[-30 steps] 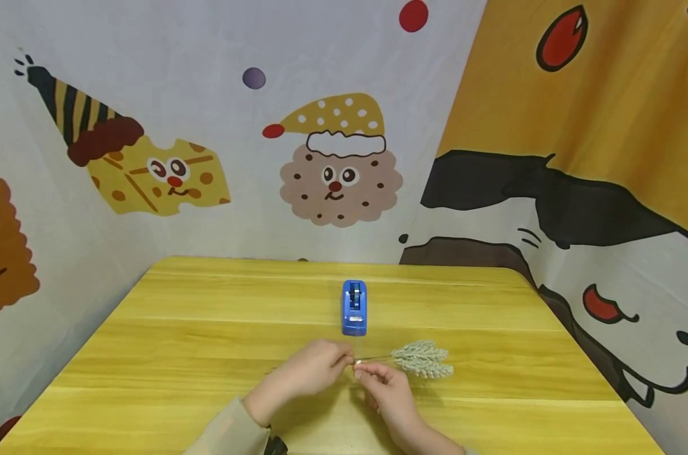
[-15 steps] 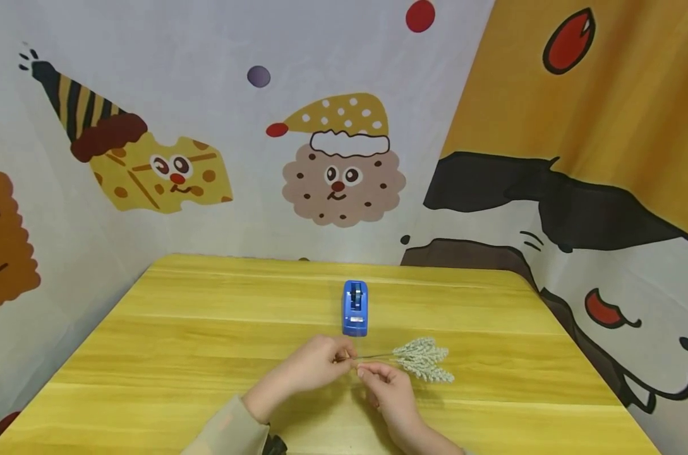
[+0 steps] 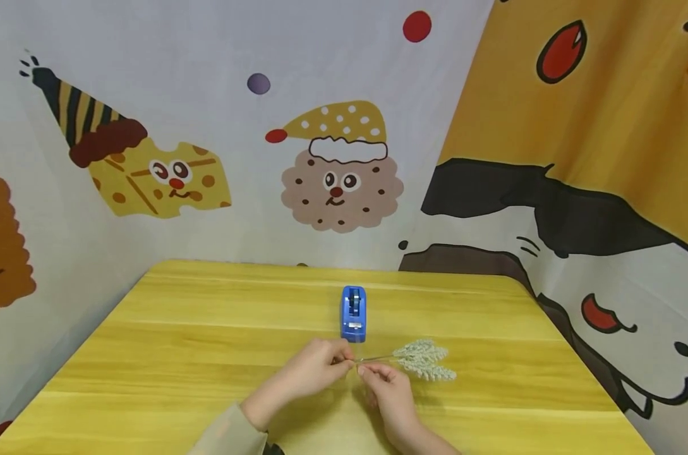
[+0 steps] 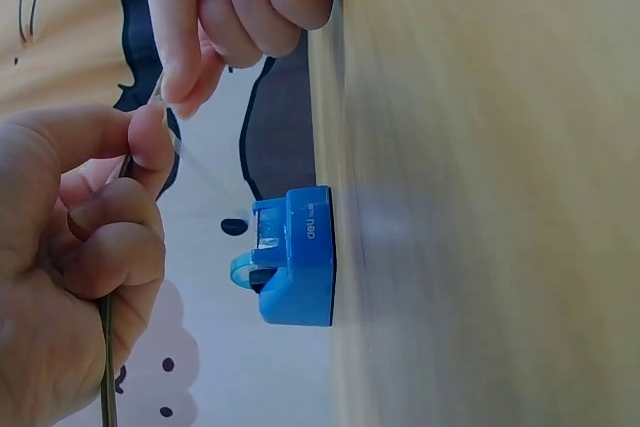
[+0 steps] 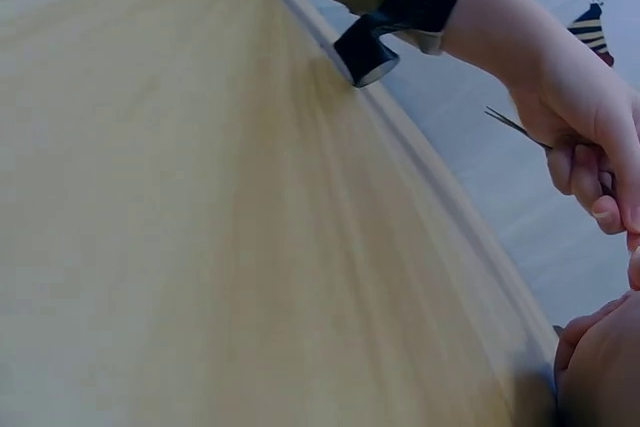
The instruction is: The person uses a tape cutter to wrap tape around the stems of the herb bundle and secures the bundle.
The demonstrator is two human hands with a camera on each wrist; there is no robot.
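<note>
A small bunch of pale green, grain-like sprigs points to the right above the table, its thin stems running left into both hands. My left hand grips the stems with curled fingers; their lower ends stick out behind it in the right wrist view. My right hand pinches at the stems right beside the left fingertips. A clear strip of tape shows faintly by the left fingertips in the left wrist view. Just beyond the hands stands a blue tape dispenser with a roll in it.
The yellow wood-grain table lies under the hands. Behind it hangs a printed cloth with cartoon figures. A black strapped device sits on the left sleeve.
Both hands stay close together at the stems, with small finger movements. The sprigs shift slightly, and the head view tilts a little. The dispenser keeps its place on the table.
</note>
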